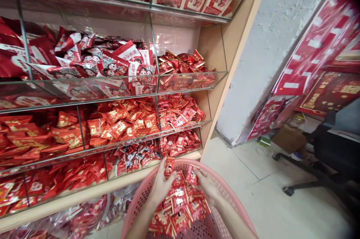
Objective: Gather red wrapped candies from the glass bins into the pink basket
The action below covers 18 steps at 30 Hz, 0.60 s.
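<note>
Next to a bumpy gray wall (270,40) are shiny red and white sheets (299,64) and a dark red board (333,90) with gold marks. Below them sits a brown box (288,137), with a small green thing (264,141) beside it. A black chair (327,143) with wheels (288,191) stands on pale floor tiles (250,201).

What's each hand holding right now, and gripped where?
Right hand: a red packet, by its edge nearest the palm. Left hand: a second packet at the fingers; whether gripped, I can't tell.

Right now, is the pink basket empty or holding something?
Not empty: red packets are heaped inside the pink basket, and bare perforated wall shows beside them. How deep the heap goes, I cannot tell.
</note>
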Each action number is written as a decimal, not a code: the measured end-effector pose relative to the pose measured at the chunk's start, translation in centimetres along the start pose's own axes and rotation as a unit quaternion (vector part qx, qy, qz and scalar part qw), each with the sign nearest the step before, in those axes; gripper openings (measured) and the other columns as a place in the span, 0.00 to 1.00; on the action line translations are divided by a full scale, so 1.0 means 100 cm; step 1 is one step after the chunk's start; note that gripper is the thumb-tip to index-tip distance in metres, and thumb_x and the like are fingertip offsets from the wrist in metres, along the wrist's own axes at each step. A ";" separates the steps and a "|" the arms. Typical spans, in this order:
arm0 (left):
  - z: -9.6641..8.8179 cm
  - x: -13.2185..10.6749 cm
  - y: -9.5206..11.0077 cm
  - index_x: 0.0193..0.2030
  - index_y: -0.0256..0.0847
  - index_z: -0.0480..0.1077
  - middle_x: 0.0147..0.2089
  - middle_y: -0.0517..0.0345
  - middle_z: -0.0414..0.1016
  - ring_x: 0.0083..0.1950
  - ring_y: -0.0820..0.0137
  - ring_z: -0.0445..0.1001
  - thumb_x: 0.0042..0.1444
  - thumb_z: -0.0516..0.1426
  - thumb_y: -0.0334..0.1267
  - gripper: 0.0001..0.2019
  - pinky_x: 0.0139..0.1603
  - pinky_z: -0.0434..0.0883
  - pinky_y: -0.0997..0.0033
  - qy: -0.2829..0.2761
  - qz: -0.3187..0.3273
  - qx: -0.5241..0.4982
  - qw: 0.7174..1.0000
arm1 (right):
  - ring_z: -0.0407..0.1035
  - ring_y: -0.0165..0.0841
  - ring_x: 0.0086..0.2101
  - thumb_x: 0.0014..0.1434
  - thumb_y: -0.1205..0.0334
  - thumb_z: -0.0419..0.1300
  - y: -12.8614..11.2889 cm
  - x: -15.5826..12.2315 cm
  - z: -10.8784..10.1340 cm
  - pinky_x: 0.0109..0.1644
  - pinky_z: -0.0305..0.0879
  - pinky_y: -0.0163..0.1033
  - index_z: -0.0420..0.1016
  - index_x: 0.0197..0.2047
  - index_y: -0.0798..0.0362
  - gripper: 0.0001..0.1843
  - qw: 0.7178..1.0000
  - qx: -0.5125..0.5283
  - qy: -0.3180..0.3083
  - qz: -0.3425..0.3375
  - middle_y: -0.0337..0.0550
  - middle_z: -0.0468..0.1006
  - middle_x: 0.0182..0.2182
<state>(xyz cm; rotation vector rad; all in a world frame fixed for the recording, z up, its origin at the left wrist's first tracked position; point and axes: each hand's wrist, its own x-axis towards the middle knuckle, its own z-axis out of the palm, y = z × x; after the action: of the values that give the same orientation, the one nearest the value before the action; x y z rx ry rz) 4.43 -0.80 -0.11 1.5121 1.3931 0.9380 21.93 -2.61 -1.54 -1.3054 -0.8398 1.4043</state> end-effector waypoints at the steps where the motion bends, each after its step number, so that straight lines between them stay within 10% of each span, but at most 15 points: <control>1: -0.001 0.000 -0.001 0.63 0.42 0.43 0.59 0.48 0.60 0.58 0.66 0.62 0.51 0.52 0.49 0.35 0.52 0.63 0.69 0.006 0.004 0.019 1.000 | 0.70 0.30 0.26 0.51 0.48 0.55 0.002 0.003 -0.003 0.27 0.66 0.34 0.70 0.34 0.52 0.16 0.999 0.011 0.013 0.042 0.40 0.75 0.26; 4: -0.003 -0.002 -0.003 0.63 0.42 0.42 0.57 0.47 0.63 0.48 0.67 0.70 0.51 0.51 0.50 0.35 0.45 0.66 0.70 -0.009 0.001 0.069 0.998 | 0.69 0.28 0.26 0.48 0.53 0.59 0.007 0.005 -0.009 0.25 0.65 0.31 0.68 0.36 0.52 0.14 0.989 0.016 0.020 0.143 0.39 0.75 0.28; 8: -0.005 -0.004 -0.003 0.61 0.43 0.45 0.44 0.55 0.73 0.27 0.73 0.69 0.53 0.47 0.49 0.30 0.34 0.65 0.71 -0.053 -0.004 0.138 0.989 | 0.71 0.32 0.30 0.42 0.58 0.61 0.008 -0.001 -0.006 0.27 0.67 0.34 0.66 0.36 0.53 0.16 0.994 -0.065 -0.039 0.078 0.40 0.75 0.31; 18: 0.003 -0.022 0.006 0.47 0.47 0.61 0.47 0.58 0.66 0.50 0.65 0.60 0.44 0.53 0.38 0.20 0.52 0.56 0.66 -0.204 0.128 0.319 0.917 | 0.70 0.38 0.31 0.43 0.56 0.58 0.020 0.017 -0.031 0.32 0.64 0.38 0.64 0.37 0.54 0.17 0.964 -0.247 0.019 -0.097 0.41 0.74 0.26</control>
<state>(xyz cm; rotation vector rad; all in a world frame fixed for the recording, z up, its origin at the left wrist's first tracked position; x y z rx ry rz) 4.76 -3.03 0.41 2.2671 1.2604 0.2619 24.63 -1.96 -4.44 -1.5628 -1.3107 1.0449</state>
